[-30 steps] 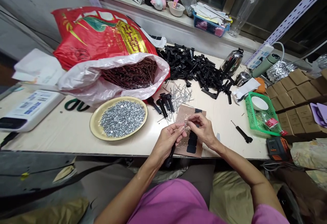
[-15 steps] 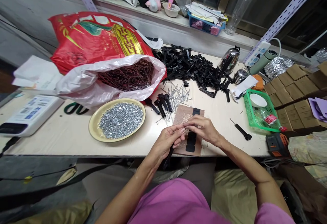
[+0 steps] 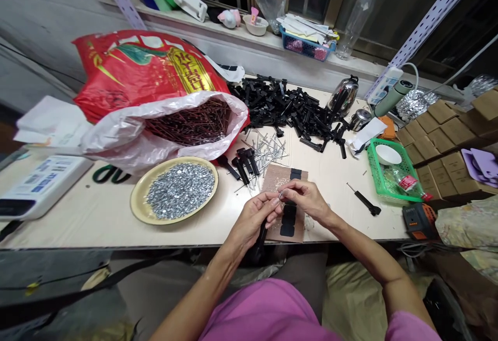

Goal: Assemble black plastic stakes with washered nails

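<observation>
My left hand [image 3: 254, 219] is closed around a black plastic handle [image 3: 260, 241], whose lower end sticks out below the palm past the table edge. At its fingertips a thin metal pin [image 3: 280, 195] shows between the two hands. My right hand [image 3: 305, 201] pinches at that pin, fingertips almost touching the left ones; anything smaller in the pinch is hidden. Under both hands lies a brown board [image 3: 275, 175] with black pads [image 3: 288, 222] and pale crumbs on it. Just beyond are loose metal pins [image 3: 272, 149] and several black handles [image 3: 246, 162].
At left stand a yellow plate [image 3: 137, 211] of small metal pieces and a red bag [image 3: 128, 82] full of brown rods. Behind is a heap of black parts [image 3: 288, 102]. To the right lie a handle with a pin [image 3: 365, 201], a green basket [image 3: 375, 175] and cartons [image 3: 447, 170].
The whole view has shifted slightly, so the table sits a little lower. Both hands stay together over the board, the right fingers still pinching at the pin with a small shift.
</observation>
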Available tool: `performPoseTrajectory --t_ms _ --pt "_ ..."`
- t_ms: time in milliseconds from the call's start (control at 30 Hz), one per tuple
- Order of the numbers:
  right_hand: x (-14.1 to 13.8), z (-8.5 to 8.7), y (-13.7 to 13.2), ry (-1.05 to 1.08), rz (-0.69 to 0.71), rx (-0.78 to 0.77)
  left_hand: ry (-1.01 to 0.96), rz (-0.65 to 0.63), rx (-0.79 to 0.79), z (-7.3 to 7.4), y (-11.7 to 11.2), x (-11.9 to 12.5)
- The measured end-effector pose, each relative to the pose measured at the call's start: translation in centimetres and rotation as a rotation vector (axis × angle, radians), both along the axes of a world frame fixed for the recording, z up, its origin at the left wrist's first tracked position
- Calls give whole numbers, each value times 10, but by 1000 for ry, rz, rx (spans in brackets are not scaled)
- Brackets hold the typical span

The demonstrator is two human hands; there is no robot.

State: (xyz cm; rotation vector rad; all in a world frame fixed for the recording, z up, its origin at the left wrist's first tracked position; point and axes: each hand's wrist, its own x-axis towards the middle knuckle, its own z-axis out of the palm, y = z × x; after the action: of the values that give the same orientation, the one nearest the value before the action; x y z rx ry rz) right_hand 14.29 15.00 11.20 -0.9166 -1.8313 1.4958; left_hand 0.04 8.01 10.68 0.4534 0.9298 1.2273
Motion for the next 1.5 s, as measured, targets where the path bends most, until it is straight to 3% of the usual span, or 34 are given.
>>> performPoseTrajectory --t_ms 167,367,633,800,1133,1367,1500 --pt "-8 -6 -5 104 -84 -79 84 90 60 -1 0 2" --pt "-6 -7 1 71 -7 36 138 94 1 -1 -2 0" --pt "-1 2 6 10 57 177 307 79 49 -5 -6 -6" --pt "0 5 7 -35 99 265 310 49 63 -7 -6 -9" --pt "-4 3 2 -54 22 441 434 139 134 -2 -8 -8" --pt "-7 2 -3 -28 8 434 350 136 91 -6 -7 -6" --pt "-9 -4 -5 22 -31 334 283 158 91 -8 -6 -6"
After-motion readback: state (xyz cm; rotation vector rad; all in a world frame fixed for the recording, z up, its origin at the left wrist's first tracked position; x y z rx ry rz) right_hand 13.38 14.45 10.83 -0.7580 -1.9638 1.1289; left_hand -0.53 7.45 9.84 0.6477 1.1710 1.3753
